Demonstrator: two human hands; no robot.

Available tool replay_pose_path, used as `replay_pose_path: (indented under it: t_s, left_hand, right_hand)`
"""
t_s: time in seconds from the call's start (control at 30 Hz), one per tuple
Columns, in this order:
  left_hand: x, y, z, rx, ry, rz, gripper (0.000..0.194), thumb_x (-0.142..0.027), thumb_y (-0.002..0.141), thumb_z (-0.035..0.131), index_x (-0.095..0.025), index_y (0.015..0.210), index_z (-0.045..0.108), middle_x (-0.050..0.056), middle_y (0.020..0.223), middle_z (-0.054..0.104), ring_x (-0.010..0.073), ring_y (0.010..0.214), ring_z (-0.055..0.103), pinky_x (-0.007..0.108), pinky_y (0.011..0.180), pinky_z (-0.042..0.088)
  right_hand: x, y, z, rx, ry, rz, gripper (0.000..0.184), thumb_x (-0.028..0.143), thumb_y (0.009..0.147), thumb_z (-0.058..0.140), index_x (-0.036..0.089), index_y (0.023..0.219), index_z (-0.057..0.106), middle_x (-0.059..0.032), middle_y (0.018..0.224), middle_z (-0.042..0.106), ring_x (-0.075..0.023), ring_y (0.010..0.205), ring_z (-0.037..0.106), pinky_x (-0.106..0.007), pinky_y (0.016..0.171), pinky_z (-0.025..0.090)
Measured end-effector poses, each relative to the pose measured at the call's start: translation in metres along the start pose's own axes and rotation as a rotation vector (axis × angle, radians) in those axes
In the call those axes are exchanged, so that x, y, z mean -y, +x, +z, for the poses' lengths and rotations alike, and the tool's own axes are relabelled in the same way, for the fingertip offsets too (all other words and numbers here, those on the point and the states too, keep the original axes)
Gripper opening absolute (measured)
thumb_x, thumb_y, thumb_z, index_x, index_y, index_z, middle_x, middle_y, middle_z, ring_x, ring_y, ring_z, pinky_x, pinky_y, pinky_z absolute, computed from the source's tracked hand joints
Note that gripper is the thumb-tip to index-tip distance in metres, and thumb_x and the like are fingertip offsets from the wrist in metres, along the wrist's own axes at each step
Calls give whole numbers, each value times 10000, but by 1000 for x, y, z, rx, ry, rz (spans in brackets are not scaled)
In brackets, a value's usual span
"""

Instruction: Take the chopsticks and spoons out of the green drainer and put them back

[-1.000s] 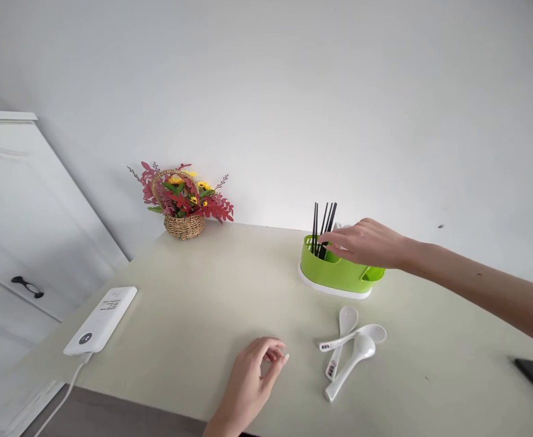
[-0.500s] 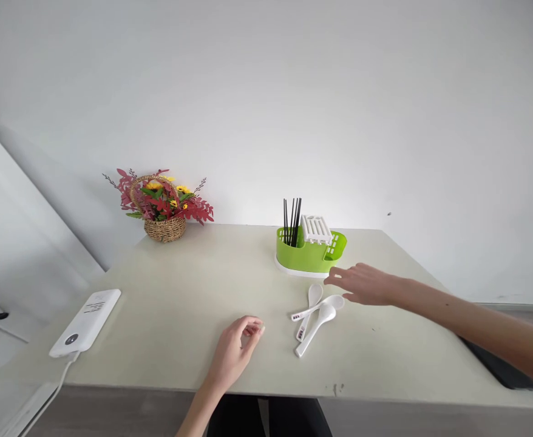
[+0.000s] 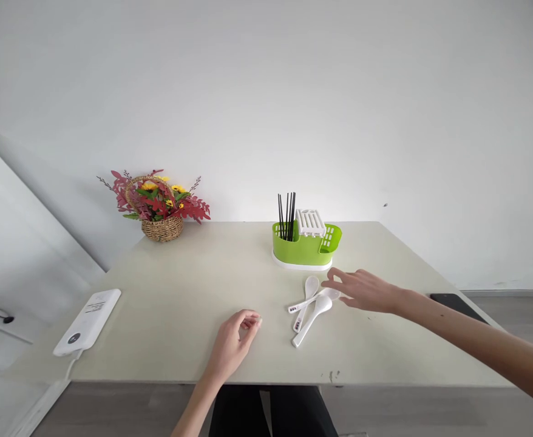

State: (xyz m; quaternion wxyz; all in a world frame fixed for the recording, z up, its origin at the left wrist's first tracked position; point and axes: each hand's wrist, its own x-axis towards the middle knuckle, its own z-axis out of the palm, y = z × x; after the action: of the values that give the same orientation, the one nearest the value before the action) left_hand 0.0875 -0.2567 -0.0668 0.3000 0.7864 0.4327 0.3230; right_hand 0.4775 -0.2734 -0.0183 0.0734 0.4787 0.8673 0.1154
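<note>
Right hand (image 3: 363, 291): fingers parted, empty; shifted from green holder (image 3: 296, 251) to three white spoons (image 3: 323, 303), now within reach. Left hand (image 3: 230, 343): loosely curled, empty.

The bare right forearm (image 3: 467, 340) is extended inward from the right, slanted upward, and the right hand (image 3: 362, 290) is held palm down, with its fingers bent and pointed leftward and its thumb parted below them. The left hand (image 3: 230, 346) is kept loosely curled, thumb and fingertips set close together, while the left forearm (image 3: 198, 403) is angled up from the bottom edge.
</note>
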Motion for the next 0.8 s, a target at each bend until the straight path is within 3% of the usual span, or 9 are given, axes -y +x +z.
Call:
replay_pose_path:
  t_s: [0.23, 0.5, 0.6, 0.67, 0.73, 0.8]
  left_hand:
    - [0, 0, 0, 0, -6, -2, 214, -411, 1016, 559, -261, 1027, 712, 19, 994, 786, 196, 900, 731, 329, 867, 592]
    - [0, -3, 0, 7, -35, -22, 213, -411, 1021, 554, -263, 1040, 706, 21, 1022, 781, 189, 916, 721, 325, 885, 588]
    - [1, -3, 0, 8, -57, -26, 225, -418, 1022, 548, -259, 1041, 706, 29, 1022, 779, 194, 919, 718, 330, 887, 588]
    - [2, -4, 0, 14, -71, -24, 235, -425, 1023, 543, -255, 1043, 704, 34, 1019, 778, 198, 923, 717, 334, 885, 587]
    - [3, -4, 0, 20, -77, -24, 237, -423, 1025, 541, -252, 1046, 703, 35, 1016, 776, 198, 923, 715, 335, 881, 584]
    - [4, -5, 0, 24, -76, -26, 234, -420, 1027, 539, -255, 1047, 702, 33, 1017, 775, 197, 919, 714, 334, 870, 583]
  right_hand:
    - [34, 6, 16, -74, -64, -142, 559, 4, 880, 503, 275, 1369, 521, -48, 1094, 613, -100, 618, 603, -254, 547, 327]
    - [43, 17, 21, -171, -110, -351, 227, 33, 993, 418, 178, 944, 585, -51, 948, 596, -147, 702, 566, -294, 599, 368]
    - [43, 14, 5, -213, -99, -389, 267, 102, 1041, 413, 191, 841, 566, -54, 912, 607, -172, 760, 567, -317, 651, 404]
    - [40, 13, -15, -255, -62, -359, 285, 157, 1066, 401, 196, 856, 589, -88, 1006, 650, -198, 858, 601, -343, 724, 445]
    - [34, 15, -40, -254, 1, -253, 287, 208, 1085, 378, 202, 960, 636, -121, 1128, 681, -225, 985, 632, -358, 801, 472]
    - [24, 21, -69, -193, 75, -107, 334, 264, 1100, 336, 219, 1012, 654, -86, 963, 715, -199, 816, 648, -335, 721, 468]
